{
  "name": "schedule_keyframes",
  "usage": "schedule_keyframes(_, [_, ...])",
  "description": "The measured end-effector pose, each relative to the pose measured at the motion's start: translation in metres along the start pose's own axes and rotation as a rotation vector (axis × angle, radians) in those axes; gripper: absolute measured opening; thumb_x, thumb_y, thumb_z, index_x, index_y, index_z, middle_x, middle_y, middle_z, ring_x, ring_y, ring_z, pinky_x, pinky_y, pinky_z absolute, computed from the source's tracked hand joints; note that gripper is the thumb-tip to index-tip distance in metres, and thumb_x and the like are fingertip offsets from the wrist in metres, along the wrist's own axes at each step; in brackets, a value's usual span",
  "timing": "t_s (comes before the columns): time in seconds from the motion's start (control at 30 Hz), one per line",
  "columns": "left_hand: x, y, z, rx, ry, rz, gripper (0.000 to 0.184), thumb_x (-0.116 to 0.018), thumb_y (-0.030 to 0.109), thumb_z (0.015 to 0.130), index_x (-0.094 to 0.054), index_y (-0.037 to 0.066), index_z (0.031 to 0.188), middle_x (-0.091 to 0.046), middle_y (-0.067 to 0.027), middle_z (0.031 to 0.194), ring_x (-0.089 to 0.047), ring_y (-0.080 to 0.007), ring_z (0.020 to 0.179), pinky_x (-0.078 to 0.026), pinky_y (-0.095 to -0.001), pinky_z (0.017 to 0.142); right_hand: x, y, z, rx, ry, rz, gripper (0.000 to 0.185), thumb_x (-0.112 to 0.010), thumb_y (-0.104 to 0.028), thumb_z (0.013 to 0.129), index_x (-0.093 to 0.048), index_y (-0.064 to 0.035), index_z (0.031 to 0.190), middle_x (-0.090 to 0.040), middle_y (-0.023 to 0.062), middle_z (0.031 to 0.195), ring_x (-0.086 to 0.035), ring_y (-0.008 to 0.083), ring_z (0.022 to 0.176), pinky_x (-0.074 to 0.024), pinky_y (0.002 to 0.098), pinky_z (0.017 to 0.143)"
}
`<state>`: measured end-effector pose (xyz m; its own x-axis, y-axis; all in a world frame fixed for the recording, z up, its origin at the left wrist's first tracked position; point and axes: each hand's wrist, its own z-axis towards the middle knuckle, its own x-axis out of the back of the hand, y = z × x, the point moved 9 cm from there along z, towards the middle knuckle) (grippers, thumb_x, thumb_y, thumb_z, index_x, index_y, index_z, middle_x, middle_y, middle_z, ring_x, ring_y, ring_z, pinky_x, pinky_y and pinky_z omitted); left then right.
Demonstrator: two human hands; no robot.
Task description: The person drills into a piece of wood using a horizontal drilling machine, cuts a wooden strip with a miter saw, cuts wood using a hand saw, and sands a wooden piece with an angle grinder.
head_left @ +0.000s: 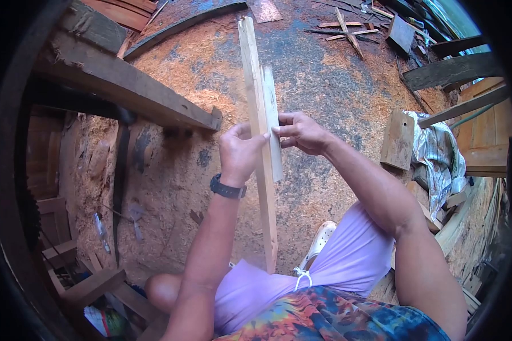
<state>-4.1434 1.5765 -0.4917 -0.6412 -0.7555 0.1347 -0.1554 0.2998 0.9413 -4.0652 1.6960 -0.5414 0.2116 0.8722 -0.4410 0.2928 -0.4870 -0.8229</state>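
- Holding the long wooden strip (252,74) near its mid-length, I have the left hand (239,153) closed on it, thumb against its face.
- I have the right hand (306,133) pinching the short wooden piece (276,159) between thumb and fingers, the thumb tip near the left one.
- Both pieces sit in front of the body, above the floor (335,96); the short piece lies alongside the right edge of the long strip.
- Clearance: I note open floor beyond the right hand, up to the thick wooden block (398,141). On the left, the end of the heavy beam (148,94) stands near the left hand.
- Orientation: I read the long strip's axis as running away from the body, far end leaning slightly left, near end at the purple shorts (347,256). The short piece is nearly parallel.
- Materials: both pieces are pale, straight-edged wood; the short one has a greyish face. The beam is darker and rough. Wood shavings and dust coat the floor; a crumpled, pale sack (438,153) lies beside the block.
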Motion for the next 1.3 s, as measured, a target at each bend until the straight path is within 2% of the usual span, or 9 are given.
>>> schedule_keyframes(0.2, [-0.001,-0.006,0.001,-0.047,-0.038,-0.068,0.040,-0.078,0.002,0.083,-0.061,-0.015,0.115,-0.072,-0.0191,0.102,-0.072,-0.0191,0.089,-0.058,-0.0277,0.079,-0.002,0.001,0.000,0.013,-0.002,-0.049,0.040,-0.060,-0.010,0.097,-0.055,0.0029,0.136,-0.061,0.0155,0.129,-0.060,0.0262,0.121,-0.0534,0.0469,0.100])
schedule_keyframes(0.47, [0.010,-0.003,0.003,-0.047,-0.108,-0.179,0.040,-0.073,0.002,0.088,-0.055,-0.011,0.122,-0.072,-0.0153,0.104,-0.071,-0.0161,0.088,-0.058,-0.0251,0.070,-0.027,-0.031,-0.013,-0.001,0.162,-0.197,0.040,-0.059,-0.008,0.096,-0.057,0.0026,0.134,-0.066,0.0134,0.120,-0.062,0.0215,0.111,-0.0526,0.0378,0.094])
schedule_keyframes(0.73, [-0.005,0.102,-0.064,-0.007,-0.185,-0.142,0.041,-0.070,-0.003,0.088,-0.054,-0.008,0.126,-0.067,-0.0164,0.115,-0.067,-0.0186,0.103,-0.055,-0.0298,0.091,-0.056,-0.084,-0.097,0.244,0.223,0.002,0.050,-0.066,-0.009,0.091,-0.056,-0.0022,0.140,-0.066,0.0093,0.119,-0.062,0.0182,0.108,-0.0524,0.0340,0.092])
schedule_keyframes(0.9, [-0.028,0.222,-0.123,-0.063,-0.216,-0.076,0.031,-0.067,-0.002,0.092,-0.058,-0.005,0.122,-0.068,-0.0097,0.110,-0.066,-0.0155,0.102,-0.053,-0.0283,0.091,-0.020,-0.040,-0.215,0.151,0.742,0.532,0.055,-0.069,-0.008,0.089,-0.052,0.0041,0.140,-0.066,0.0123,0.116,-0.066,0.0200,0.102,-0.0555,0.0338,0.087])
schedule_keyframes(0.97, [-0.040,0.272,-0.140,-0.085,-0.258,-0.082,0.028,-0.067,0.001,0.094,-0.059,-0.003,0.121,-0.068,-0.0084,0.109,-0.065,-0.0149,0.101,-0.053,-0.0282,0.091,-0.018,-0.010,-0.278,0.056,0.939,0.771,0.032,-0.062,-0.011,0.091,-0.060,0.0030,0.119,-0.066,0.0139,0.099,-0.066,0.0217,0.085,-0.0561,0.0371,0.071])
schedule_keyframes(1.03, [-0.051,0.310,-0.153,-0.076,-0.364,-0.113,0.021,-0.066,0.008,0.098,-0.061,0.000,0.117,-0.069,-0.0065,0.107,-0.065,-0.0136,0.100,-0.051,-0.0283,0.092,-0.029,0.028,-0.347,-0.196,1.146,0.844,0.022,-0.063,-0.016,0.091,-0.063,0.0020,0.103,-0.067,0.0136,0.087,-0.067,0.0271,0.074,-0.0554,0.0436,0.069])
schedule_keyframes(1.1, [-0.063,0.349,-0.170,-0.066,-0.438,-0.146,0.017,-0.062,0.014,0.101,-0.060,0.002,0.114,-0.070,-0.0090,0.107,-0.067,-0.0163,0.100,-0.053,-0.0306,0.091,-0.030,0.071,-0.399,-0.296,1.232,0.886,0.031,-0.063,-0.019,0.091,-0.062,0.0053,0.109,-0.067,0.0157,0.093,-0.068,0.0274,0.081,-0.0553,0.0428,0.073])
schedule_keyframes(1.17, [-0.086,0.385,-0.186,-0.071,-0.496,-0.212,0.020,-0.058,0.021,0.104,-0.059,0.003,0.114,-0.070,-0.0114,0.108,-0.069,-0.0206,0.101,-0.055,-0.0342,0.093,-0.029,0.049,-0.464,-0.332,1.301,0.689,0.037,-0.062,-0.019,0.092,-0.061,0.0077,0.118,-0.067,0.0178,0.100,-0.068,0.0271,0.087,-0.0552,0.0416,0.076])
schedule_keyframes(1.3, [-0.130,0.438,-0.233,-0.104,-0.665,-0.126,0.025,-0.057,0.026,0.105,-0.058,0.005,0.117,-0.069,-0.0116,0.109,-0.069,-0.0225,0.102,-0.055,-0.0368,0.095,-0.030,0.004,-0.565,-0.148,1.432,0.551,0.048,-0.068,-0.022,0.089,-0.060,0.0052,0.127,-0.067,0.0187,0.111,-0.067,0.0275,0.098,-0.0537,0.0420,0.084])
